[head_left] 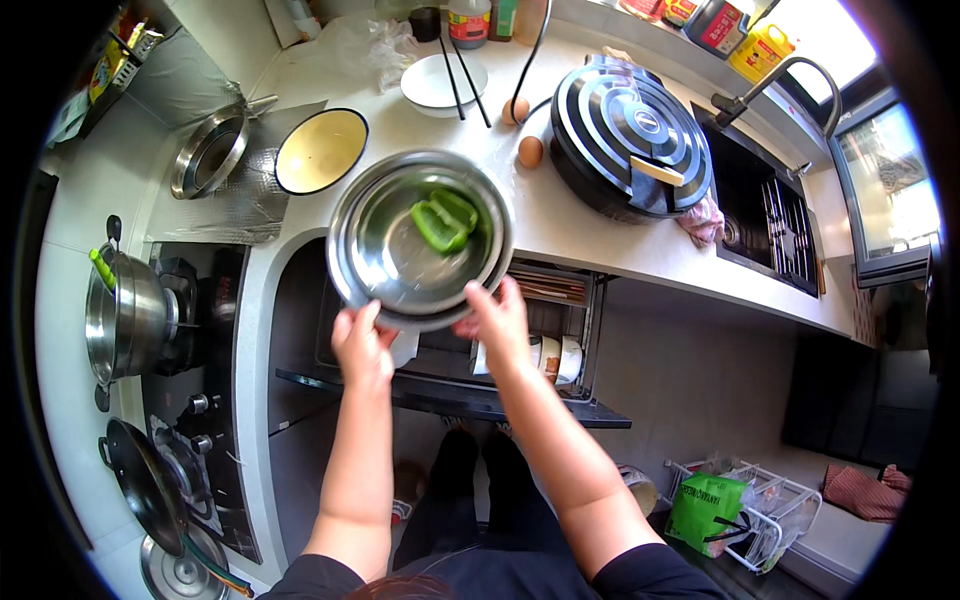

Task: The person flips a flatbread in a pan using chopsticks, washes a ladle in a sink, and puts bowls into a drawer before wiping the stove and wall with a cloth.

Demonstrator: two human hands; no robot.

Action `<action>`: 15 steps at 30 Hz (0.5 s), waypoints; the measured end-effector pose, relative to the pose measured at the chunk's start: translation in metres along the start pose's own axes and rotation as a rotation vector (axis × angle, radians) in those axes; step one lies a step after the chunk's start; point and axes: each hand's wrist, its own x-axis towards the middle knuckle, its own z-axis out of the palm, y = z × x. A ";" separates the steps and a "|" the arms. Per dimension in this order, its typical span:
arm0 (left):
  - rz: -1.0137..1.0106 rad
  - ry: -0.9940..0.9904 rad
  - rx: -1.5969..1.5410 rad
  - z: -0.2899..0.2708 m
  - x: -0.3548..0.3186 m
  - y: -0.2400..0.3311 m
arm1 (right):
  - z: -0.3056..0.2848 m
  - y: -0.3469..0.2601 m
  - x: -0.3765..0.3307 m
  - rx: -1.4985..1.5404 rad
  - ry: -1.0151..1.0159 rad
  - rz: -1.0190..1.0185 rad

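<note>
A stainless steel bowl [385, 235], which looks nested in another one, is held over the counter's front edge. Cut pieces of green pepper [445, 222], hollow side showing, lie in it. My left hand [364, 345] grips the near rim at its left, thumb on the edge. At the right of the same rim, my right hand [497, 322] is closed on it. The fingers beneath the bowl are partly hidden. Below the bowl, a pulled-out drawer rack [590, 345] holds several cups and dishes [570, 360].
On the counter are a cream enamel bowl [322, 150], a white bowl [430, 85] with black chopsticks [466, 80], two brown eggs [530, 151] and a round black electric pan [635, 130]. Left stands a stove with a steel pot [125, 315] and a wok [145, 480]. The sink [755, 200] is right.
</note>
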 end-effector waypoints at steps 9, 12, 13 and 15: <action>-0.126 0.107 0.239 -0.137 -0.083 0.028 | -0.019 0.070 -0.114 -0.050 -0.215 0.486; -0.137 0.081 0.354 -0.146 -0.083 0.025 | -0.032 0.081 -0.119 -0.076 -0.170 0.589; -0.125 0.064 0.389 -0.138 -0.083 0.022 | -0.038 0.084 -0.117 -0.067 -0.156 0.597; -0.114 -0.004 0.435 -0.121 -0.078 0.014 | -0.053 0.092 -0.108 -0.064 -0.104 0.591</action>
